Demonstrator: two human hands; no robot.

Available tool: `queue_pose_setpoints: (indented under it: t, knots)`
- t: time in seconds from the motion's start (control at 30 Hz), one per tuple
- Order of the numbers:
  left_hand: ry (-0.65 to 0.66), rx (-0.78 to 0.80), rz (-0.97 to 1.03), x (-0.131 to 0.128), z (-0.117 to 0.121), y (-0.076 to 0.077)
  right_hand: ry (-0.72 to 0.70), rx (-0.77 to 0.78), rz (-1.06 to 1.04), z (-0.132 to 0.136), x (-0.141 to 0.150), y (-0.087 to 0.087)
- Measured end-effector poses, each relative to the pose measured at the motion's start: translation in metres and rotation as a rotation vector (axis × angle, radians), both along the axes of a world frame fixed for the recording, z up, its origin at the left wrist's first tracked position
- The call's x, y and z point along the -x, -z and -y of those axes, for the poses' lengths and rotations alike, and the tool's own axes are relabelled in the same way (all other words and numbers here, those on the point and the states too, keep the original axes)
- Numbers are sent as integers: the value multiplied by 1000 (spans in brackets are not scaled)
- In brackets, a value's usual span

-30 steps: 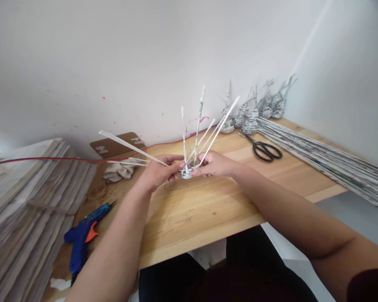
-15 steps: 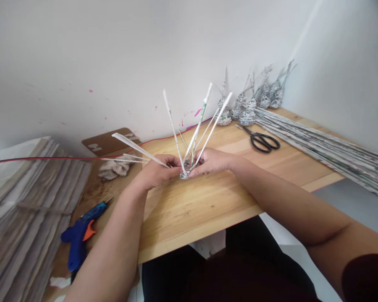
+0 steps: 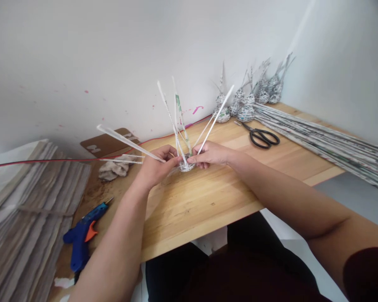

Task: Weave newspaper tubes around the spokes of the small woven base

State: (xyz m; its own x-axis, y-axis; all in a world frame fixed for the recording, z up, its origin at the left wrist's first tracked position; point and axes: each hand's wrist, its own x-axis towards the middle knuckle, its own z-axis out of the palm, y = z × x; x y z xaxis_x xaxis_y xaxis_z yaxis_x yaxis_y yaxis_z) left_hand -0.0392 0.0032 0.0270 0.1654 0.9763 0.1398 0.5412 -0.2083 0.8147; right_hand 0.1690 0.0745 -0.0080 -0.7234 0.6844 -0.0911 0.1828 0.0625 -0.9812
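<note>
1. Left hand (image 3: 160, 164) and right hand (image 3: 210, 154) both pinch the woven base (image 3: 186, 167), right over the table (image 3: 208, 205)!
2. Its open side faces up, paper strips (image 3: 219, 112) fanning upward, outward.
3. Bulbous woven pieces (image 3: 246, 110) stand behind, insides hidden.

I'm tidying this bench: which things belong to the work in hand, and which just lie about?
Work in hand:
woven base with paper strips, between left hand and right hand
probably the paper rods and similar woven pieces

Apparently just lying about:
scissors
glue gun
crumpled cloth
paper stack
</note>
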Motion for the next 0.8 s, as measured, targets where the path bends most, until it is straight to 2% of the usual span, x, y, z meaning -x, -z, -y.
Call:
queue_pose_setpoints:
  t: [0.3,0.47,0.63,0.8]
  knots:
    - [33,31,49,-8,2,3,26,29,-47,0,0,-3]
    - [39,64,9,-6,3,0,54,88,-48,2,1,-4]
    - [75,22,-104,-2,6,-6,63,94,-81,2,-1,-7]
    - [101,70,-12,-5,5,-6,52,123,-95,5,-1,-11]
